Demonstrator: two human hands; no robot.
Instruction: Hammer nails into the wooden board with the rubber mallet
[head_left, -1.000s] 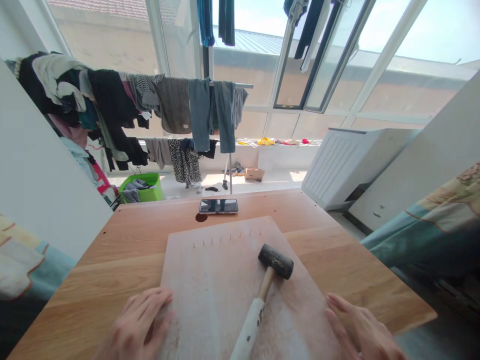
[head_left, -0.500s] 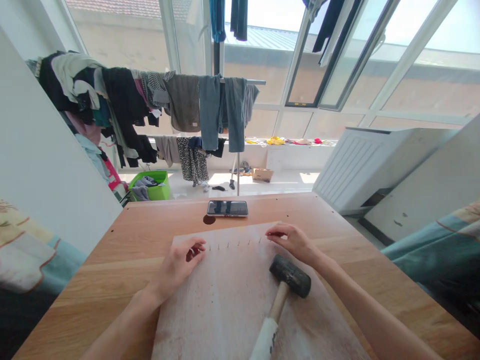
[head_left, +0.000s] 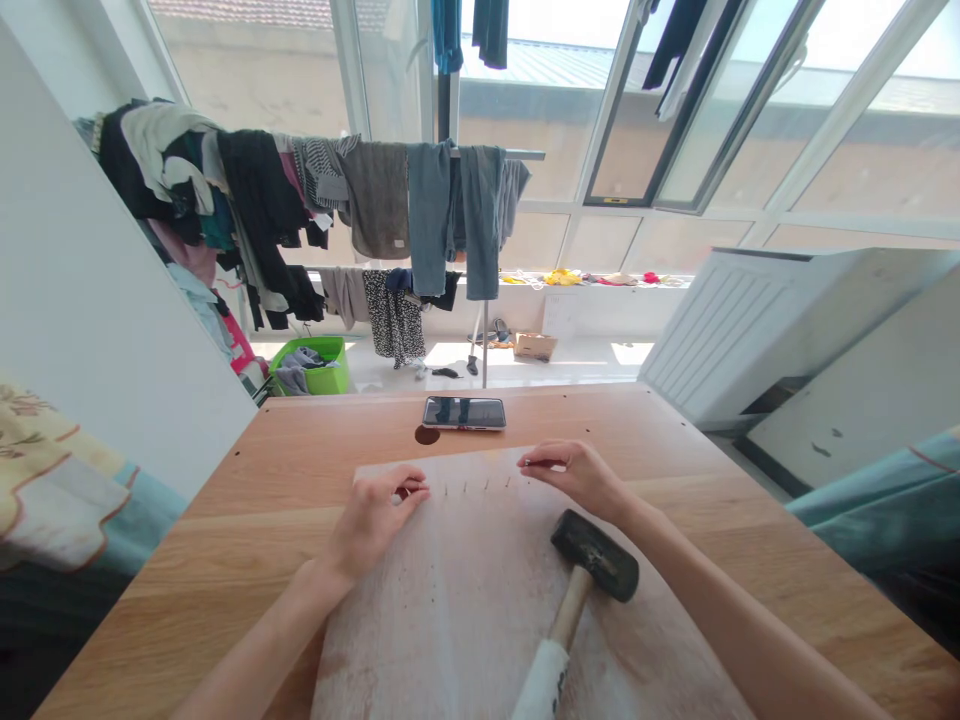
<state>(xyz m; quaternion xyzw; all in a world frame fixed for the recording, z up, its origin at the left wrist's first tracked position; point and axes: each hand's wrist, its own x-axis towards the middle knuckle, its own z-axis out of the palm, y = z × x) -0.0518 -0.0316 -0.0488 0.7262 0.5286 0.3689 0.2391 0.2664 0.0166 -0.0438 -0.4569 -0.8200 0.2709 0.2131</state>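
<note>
A pale wooden board [head_left: 465, 600] lies on the desk, with a row of several thin nails [head_left: 465, 488] standing up near its far edge. My left hand [head_left: 386, 515] is closed in a pinch at the row's left end, its thumb and finger on a nail there. At the other end my right hand [head_left: 574, 478] pinches the rightmost nail, which the fingertips largely cover. A black-headed mallet [head_left: 595, 555] rests on the board below my right hand; its wooden handle has a white grip that runs toward me. Neither hand touches it.
Beyond the board, a phone [head_left: 465, 413] lies on the wooden desk [head_left: 247, 520] beside a round dark hole [head_left: 427, 435]. Past the desk stand a laundry-laden drying rack [head_left: 517, 155], a green basket [head_left: 330, 378] and a white ribbed panel [head_left: 690, 330] at right.
Both hands have moved inward along the row and now pinch at the nails at its two ends. The view has shifted slightly. The mallet has stayed put on the board.
</note>
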